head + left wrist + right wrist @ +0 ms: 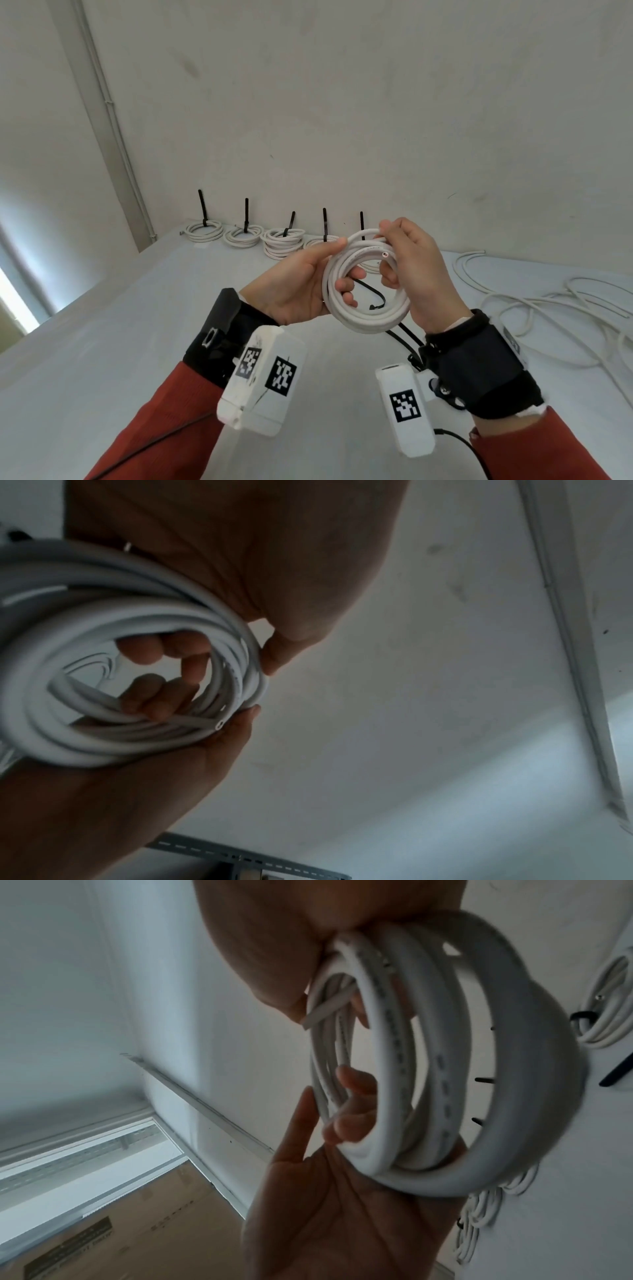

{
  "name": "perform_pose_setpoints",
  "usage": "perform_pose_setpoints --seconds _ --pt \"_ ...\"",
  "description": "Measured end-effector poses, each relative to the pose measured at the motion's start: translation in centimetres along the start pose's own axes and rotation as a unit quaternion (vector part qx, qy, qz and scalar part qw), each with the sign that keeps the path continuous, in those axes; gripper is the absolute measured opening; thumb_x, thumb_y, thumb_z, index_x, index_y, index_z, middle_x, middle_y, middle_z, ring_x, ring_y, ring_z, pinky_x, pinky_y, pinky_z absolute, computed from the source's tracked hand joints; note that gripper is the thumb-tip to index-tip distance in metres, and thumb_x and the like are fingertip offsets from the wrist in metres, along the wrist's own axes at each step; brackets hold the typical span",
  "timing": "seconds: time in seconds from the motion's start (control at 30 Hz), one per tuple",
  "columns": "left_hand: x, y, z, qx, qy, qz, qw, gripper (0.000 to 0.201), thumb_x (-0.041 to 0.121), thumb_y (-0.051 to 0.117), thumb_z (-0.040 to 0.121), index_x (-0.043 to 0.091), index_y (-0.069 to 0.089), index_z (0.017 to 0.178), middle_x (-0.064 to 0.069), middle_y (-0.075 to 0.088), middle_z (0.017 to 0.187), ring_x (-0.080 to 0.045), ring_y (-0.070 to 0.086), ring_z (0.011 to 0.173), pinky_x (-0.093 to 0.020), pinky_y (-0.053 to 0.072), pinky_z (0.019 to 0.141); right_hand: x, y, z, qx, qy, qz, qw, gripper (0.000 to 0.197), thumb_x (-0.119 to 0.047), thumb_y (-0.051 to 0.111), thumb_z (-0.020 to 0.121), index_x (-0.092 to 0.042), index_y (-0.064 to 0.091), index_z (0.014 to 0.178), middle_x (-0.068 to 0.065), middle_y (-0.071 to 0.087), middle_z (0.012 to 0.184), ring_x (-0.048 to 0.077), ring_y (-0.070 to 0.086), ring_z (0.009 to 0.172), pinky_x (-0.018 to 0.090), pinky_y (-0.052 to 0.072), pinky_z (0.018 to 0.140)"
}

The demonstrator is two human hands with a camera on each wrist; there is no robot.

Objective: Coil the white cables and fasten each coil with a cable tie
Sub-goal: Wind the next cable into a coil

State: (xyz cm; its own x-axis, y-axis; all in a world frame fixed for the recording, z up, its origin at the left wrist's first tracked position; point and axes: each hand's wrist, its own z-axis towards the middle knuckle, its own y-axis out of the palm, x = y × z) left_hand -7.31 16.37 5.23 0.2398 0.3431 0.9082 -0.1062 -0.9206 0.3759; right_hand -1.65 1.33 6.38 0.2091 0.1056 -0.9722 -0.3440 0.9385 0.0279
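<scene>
We are gripping an untied coil, left hand and right hand (tied coils at the table's far edge, cables waiting).

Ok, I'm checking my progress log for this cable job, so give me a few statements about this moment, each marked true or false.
1. The left grip and right grip both hold the white coil. True.
2. That coil already wears a cable tie. False: no tie shows on it; loose black ties lie on the table below.
3. The finished coils by the wall carry black ties. True.
4. Uncoiled white cable lies on the person's left. False: it lies on the right.
</scene>
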Motion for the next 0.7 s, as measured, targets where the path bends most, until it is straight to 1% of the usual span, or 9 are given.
perform_pose_setpoints --seconds 0.07,0.13,0.2,0.3,0.4,0.5,0.6,0.67,0.7 --pt "0.0 0.3 0.0 0.004 -0.007 0.0 1.0 0.042 0.04 0.048 0.085 0.003 0.064 0.073 -0.004 0.047 0.052 -0.02 0.053 0.052 -0.033 0.043 0.075 0.0 0.0 0.0 0.003 0.022 0.028 0.999 0.028 -0.017 0.05 0.096 -0.013 0.04 0.071 0.003 0.036 0.058 0.013 0.028 0.044 0.026 0.021 0.043" --pt "0.1 0.4 -0.1 0.008 -0.009 -0.002 1.0 0.036 0.035 0.049 0.081 0.003 0.063 0.071 -0.004 0.045 0.052 -0.019 0.049 0.05 -0.032 0.045 0.073 0.2 0.1 0.1 0.009 0.036 0.055 0.998 0.028 -0.011 0.052 0.093 -0.014 0.039 0.068 0.004 0.035 0.058 0.014 0.027 0.042 0.025 0.019 0.042" --pt "0.1 0.4 -0.1 0.009 -0.008 -0.008 1.0 0.034 0.031 0.048 0.081 0.002 0.064 0.079 -0.003 0.045 0.055 -0.019 0.048 0.05 -0.033 0.048 0.073 0.2 0.1 0.2 0.011 0.045 0.07 0.996 0.029 -0.008 0.053 0.092 -0.014 0.038 0.068 0.005 0.036 0.057 0.013 0.027 0.04 0.024 0.019 0.04" --pt "-0.1 0.3 0.0 0.024 0.008 -0.009 1.0 0.03 0.025 0.041 0.091 0.004 0.061 0.097 -0.006 0.048 0.063 -0.019 0.049 0.051 -0.037 0.05 0.075 0.3 0.0 0.1 0.009 0.045 0.072 0.996 0.029 -0.012 0.058 0.092 -0.014 0.039 0.071 0.005 0.038 0.057 0.012 0.028 0.039 0.025 0.022 0.041" --pt "-0.3 0.3 0.1 0.034 0.055 -0.009 0.998 0.02 0.02 0.04 0.098 0.013 0.051 0.113 -0.01 0.053 0.071 -0.021 0.052 0.055 -0.04 0.051 0.073 0.3 0.0 0.0 0.019 0.031 0.07 0.997 0.033 -0.019 0.062 0.092 -0.013 0.039 0.069 0.005 0.038 0.058 0.012 0.03 0.04 0.025 0.025 0.041" --pt "-0.3 0.2 0.0 0.02 0.103 0.007 0.994 0.019 0.018 0.041 0.1 0.021 0.048 0.118 -0.01 0.059 0.077 -0.021 0.055 0.062 -0.04 0.052 0.073 0.1 -0.1 0.1 0.021 0.017 0.072 0.997 0.032 -0.023 0.062 0.092 -0.013 0.044 0.068 0.004 0.04 0.057 0.012 0.032 0.041 0.025 0.027 0.042" --pt "-0.3 0.2 -0.1 0.019 0.161 0.066 0.985 0.022 0.019 0.039 0.1 0.021 0.055 0.117 -0.009 0.062 0.081 -0.02 0.055 0.063 -0.038 0.052 0.074 -0.4 -0.5 0.1 -0.004 0.03 0.071 0.997 0.023 -0.02 0.054 0.095 -0.011 0.053 0.074 0.0 0.045 0.056 0.011 0.037 0.044 0.023 0.033 0.046" --pt "-0.3 0.3 -0.1 0.024 0.19 0.079 0.978 0.025 0.019 0.038 0.101 0.021 0.055 0.119 -0.008 0.061 0.08 -0.017 0.05 0.058 -0.034 0.051 0.068 -0.7 -0.8 0.2 -0.035 0.044 0.114 0.992 0.011 -0.007 0.047 0.091 -0.009 0.058 0.086 0.002 0.05 0.064 0.012 0.041 0.052 0.025 0.035 0.051" --pt "-0.3 0.3 0.0 0.025 0.2 0.077 0.976 0.027 0.019 0.037 0.101 0.02 0.055 0.121 -0.008 0.06 0.079 -0.016 0.049 0.056 -0.031 0.05 0.065 -0.9 -0.9 0.2 -0.045 0.045 0.13 0.989 0.014 0.0 0.045 0.088 -0.008 0.057 0.093 0.004 0.051 0.07 0.014 0.042 0.056 0.025 0.037 0.052"
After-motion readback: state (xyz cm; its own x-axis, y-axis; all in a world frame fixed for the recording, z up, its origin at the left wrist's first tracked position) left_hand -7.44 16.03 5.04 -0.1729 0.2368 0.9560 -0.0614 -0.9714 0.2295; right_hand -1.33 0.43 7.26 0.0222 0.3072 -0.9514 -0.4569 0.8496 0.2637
